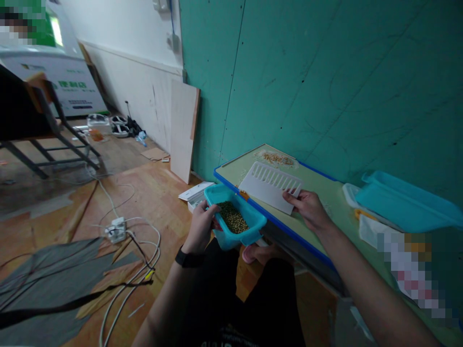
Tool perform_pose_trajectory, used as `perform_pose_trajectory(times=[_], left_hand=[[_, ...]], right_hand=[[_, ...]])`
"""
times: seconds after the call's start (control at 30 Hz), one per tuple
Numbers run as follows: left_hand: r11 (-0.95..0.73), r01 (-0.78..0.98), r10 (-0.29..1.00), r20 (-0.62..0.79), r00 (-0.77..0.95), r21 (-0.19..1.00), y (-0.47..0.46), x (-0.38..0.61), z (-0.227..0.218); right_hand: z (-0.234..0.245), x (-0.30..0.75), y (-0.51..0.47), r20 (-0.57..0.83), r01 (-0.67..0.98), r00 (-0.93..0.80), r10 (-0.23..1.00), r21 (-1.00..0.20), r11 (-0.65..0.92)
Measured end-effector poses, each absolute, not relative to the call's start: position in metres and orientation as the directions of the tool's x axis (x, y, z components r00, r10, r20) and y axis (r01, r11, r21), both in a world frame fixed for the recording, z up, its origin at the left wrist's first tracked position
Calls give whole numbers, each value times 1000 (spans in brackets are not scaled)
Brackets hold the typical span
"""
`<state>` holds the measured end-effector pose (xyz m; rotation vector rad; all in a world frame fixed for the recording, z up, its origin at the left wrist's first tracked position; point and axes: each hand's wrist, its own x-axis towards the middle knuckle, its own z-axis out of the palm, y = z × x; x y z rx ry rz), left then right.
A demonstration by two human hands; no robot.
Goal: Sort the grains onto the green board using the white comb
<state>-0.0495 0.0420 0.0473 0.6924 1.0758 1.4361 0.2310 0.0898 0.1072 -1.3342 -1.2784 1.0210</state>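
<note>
My left hand [201, 226] grips the near end of a small teal tub [253, 220] holding green-brown beans [233, 217], held just off the edge of the blue-rimmed table [253, 205]. My right hand [307, 206] pinches the corner of a white slotted scraper [269, 185] that lies on the tabletop beside the tub. A small heap of pale beans [278, 158] lies at the far end of the table.
A large teal lid [405, 201] rests on a clear container at the right. On the wooden floor to the left lie a power strip [116, 229] with cables and grey mats. A board [183, 129] leans against the green wall. A dark table frame stands far left.
</note>
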Motion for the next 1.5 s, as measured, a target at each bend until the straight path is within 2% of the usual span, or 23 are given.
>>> perform_pose_trajectory(times=[0.27, 0.4, 0.67, 0.9, 1.0, 1.3, 1.5], left_hand=[[81, -443, 966, -180, -186, 893, 42, -50, 46], [68, -433, 970, -162, -183, 899, 42, -50, 44], [60, -423, 968, -156, -196, 904, 44, -56, 47], [48, -421, 972, -139, -188, 906, 40, -51, 41], [49, -409, 974, -135, -185, 911, 38, -48, 37], [72, -402, 972, -155, -177, 913, 36, -43, 38], [67, -412, 975, -147, -166, 909, 35, -43, 37]], right_hand=[[105, 229, 79, 69, 150, 130, 989, -988, 49], [104, 222, 88, 129, 142, 165, 978, -984, 106], [107, 219, 92, 99, 178, 94, 991, -981, 81], [115, 257, 105, 190, 173, 323, 927, -975, 139], [112, 267, 108, 202, 196, 362, 910, -971, 137], [100, 271, 100, 152, 220, 309, 939, -972, 85], [102, 262, 96, 101, 174, 274, 957, -983, 54]])
